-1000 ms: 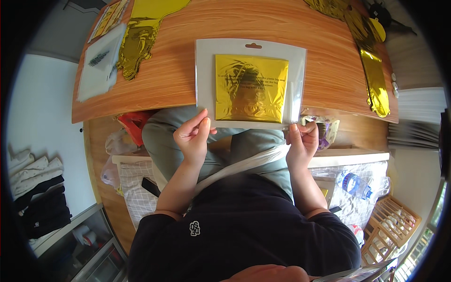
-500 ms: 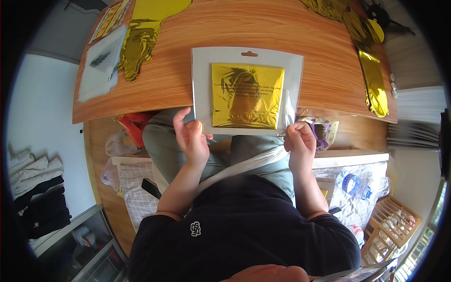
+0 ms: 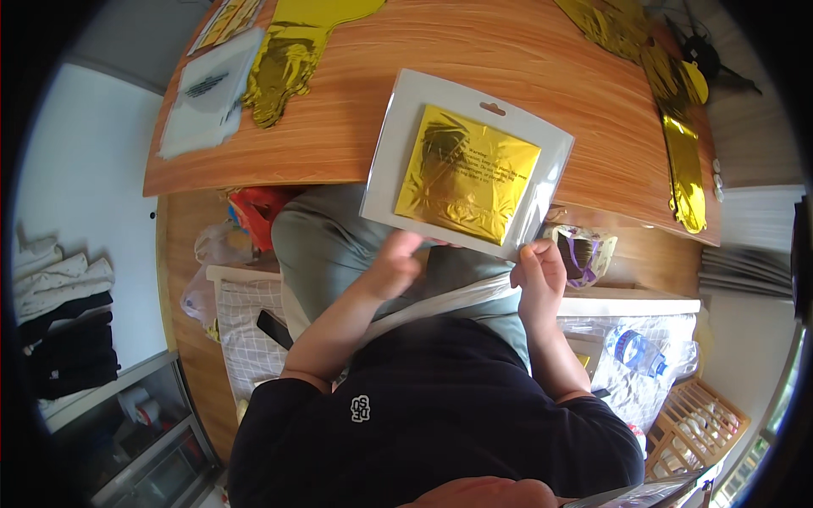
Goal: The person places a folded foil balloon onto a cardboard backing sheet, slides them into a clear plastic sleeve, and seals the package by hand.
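A clear plastic packet (image 3: 381, 169) with a pale backing card and a hang hole is held up, tilted, over the near table edge. Inside lies a folded square of shiny gold foil (image 3: 466, 182) with dark print. My right hand (image 3: 539, 269) pinches the packet's lower right corner between thumb and fingers. Just below the packet's lower left edge is my left hand (image 3: 394, 269), its fingers smeared by motion; whether it touches the packet I cannot tell.
On the wooden table (image 3: 339, 152) lie flat gold foil pieces at left (image 3: 288, 63) and right (image 3: 684, 169), plus a stack of clear plastic bags (image 3: 203, 110). Beside me are a dark phone (image 3: 273, 329), a plastic bottle (image 3: 637, 350) and a wooden rack (image 3: 694, 423).
The packet has turned clockwise and its left side has risen. My left hand has moved from its lower left corner toward the right and downward. My right hand keeps its corner.
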Motion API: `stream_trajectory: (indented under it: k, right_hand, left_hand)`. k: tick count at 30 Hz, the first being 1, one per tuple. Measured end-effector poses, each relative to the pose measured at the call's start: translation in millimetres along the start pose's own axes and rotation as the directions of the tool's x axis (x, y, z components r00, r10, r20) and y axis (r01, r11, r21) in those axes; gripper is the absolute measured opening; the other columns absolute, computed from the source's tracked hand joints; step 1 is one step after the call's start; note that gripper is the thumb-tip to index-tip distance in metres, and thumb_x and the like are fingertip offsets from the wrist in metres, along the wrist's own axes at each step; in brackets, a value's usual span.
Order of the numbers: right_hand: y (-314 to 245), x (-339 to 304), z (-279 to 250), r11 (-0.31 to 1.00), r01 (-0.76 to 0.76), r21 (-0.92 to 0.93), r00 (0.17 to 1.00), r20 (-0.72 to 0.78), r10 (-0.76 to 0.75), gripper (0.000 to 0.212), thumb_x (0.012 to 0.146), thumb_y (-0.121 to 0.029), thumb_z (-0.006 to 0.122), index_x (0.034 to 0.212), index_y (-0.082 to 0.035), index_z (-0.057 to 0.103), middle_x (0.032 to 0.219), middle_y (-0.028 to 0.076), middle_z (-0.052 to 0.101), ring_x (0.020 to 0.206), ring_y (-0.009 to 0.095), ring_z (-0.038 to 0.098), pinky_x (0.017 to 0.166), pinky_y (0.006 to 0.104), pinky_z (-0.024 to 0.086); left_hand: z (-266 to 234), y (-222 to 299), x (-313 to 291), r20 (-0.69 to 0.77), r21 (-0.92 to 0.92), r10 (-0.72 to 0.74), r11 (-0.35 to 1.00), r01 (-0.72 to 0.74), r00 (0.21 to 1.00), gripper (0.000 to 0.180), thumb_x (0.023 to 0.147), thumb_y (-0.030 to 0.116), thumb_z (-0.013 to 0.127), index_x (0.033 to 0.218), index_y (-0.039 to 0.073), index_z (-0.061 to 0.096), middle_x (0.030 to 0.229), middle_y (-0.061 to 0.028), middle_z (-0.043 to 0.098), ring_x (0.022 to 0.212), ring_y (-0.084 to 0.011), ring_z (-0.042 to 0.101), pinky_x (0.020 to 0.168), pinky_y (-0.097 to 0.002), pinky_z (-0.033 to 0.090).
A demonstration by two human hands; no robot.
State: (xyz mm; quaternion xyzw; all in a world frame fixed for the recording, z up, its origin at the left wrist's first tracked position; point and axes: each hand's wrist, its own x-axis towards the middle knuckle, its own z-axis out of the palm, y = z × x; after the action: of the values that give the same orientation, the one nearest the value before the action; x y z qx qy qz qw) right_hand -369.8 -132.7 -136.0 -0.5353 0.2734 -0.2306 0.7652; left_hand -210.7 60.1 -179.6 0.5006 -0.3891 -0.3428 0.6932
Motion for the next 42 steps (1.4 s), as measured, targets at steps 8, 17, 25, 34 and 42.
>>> stream_trajectory:
  k: [8, 17, 25, 34, 42]
  right_hand:
    - [5, -11, 17, 0.997, 0.08, -0.018, 0.981, 0.178, -0.076, 0.007, 0.102, -0.01, 0.061, 0.103, -0.006, 0.055, 0.074, -0.001, 0.058, 0.058, 0.005, 0.05, 0.053, 0.0208, 0.04]
    - [1, -7, 15, 0.996, 0.09, -0.001, 0.977, 0.196, -0.088, 0.007, 0.102, -0.008, 0.06, 0.099, -0.007, 0.054, 0.072, -0.002, 0.057, 0.057, 0.005, 0.049, 0.053, 0.021, 0.039]
    - [-23, 2, -8, 0.952, 0.015, -0.307, 0.978, 0.202, 0.05, 0.013, 0.098, -0.011, 0.068, 0.105, -0.002, 0.061, 0.087, 0.0, 0.06, 0.079, 0.006, 0.054, 0.071, 0.0216, 0.042]
    - [-144, 0, -79, 0.458, 0.537, -0.709, 0.821, 0.563, -0.091, 0.045, 0.08, -0.027, 0.087, 0.113, -0.002, 0.069, 0.096, 0.012, 0.067, 0.087, 0.029, 0.063, 0.073, 0.0375, 0.049]
    - [-167, -72, -226, -0.27, -0.342, -0.9, 0.78, -0.432, 0.453, 0.036, 0.083, -0.034, 0.077, 0.101, -0.004, 0.076, 0.088, 0.017, 0.073, 0.083, 0.034, 0.07, 0.077, 0.0453, 0.053]
  left_hand:
    - [40, 36, 20, -0.166, -0.204, -0.325, 0.935, 0.29, 0.931, 0.012, 0.101, 0.013, 0.064, 0.108, 0.004, 0.068, 0.098, 0.0017, 0.066, 0.092, -0.0062, 0.059, 0.079, -0.0265, 0.048]
    - [-26, 46, -17, -0.436, -0.511, -0.132, 0.851, -0.124, 0.89, 0.035, 0.105, 0.019, 0.057, 0.133, -0.002, 0.061, 0.128, -0.0085, 0.067, 0.119, -0.0187, 0.062, 0.104, -0.0377, 0.046]
    - [-9, 50, -7, -0.429, -0.497, -0.067, 0.85, -0.174, 0.901, 0.076, 0.106, 0.062, 0.027, 0.158, 0.006, 0.031, 0.161, -0.0073, 0.039, 0.148, -0.0269, 0.036, 0.121, -0.0469, 0.028]
    - [58, 16, 10, 0.192, -0.099, -0.104, 0.987, 0.125, 0.976, 0.073, 0.106, 0.057, 0.038, 0.135, -0.008, 0.058, 0.132, -0.0207, 0.065, 0.125, -0.0271, 0.06, 0.109, -0.0376, 0.042]
    - [72, 2, 18, 0.108, 0.026, -0.285, 0.958, 0.284, 0.952, 0.031, 0.103, 0.014, 0.05, 0.124, -0.003, 0.063, 0.126, -0.0139, 0.066, 0.116, -0.0194, 0.061, 0.102, -0.032, 0.045]
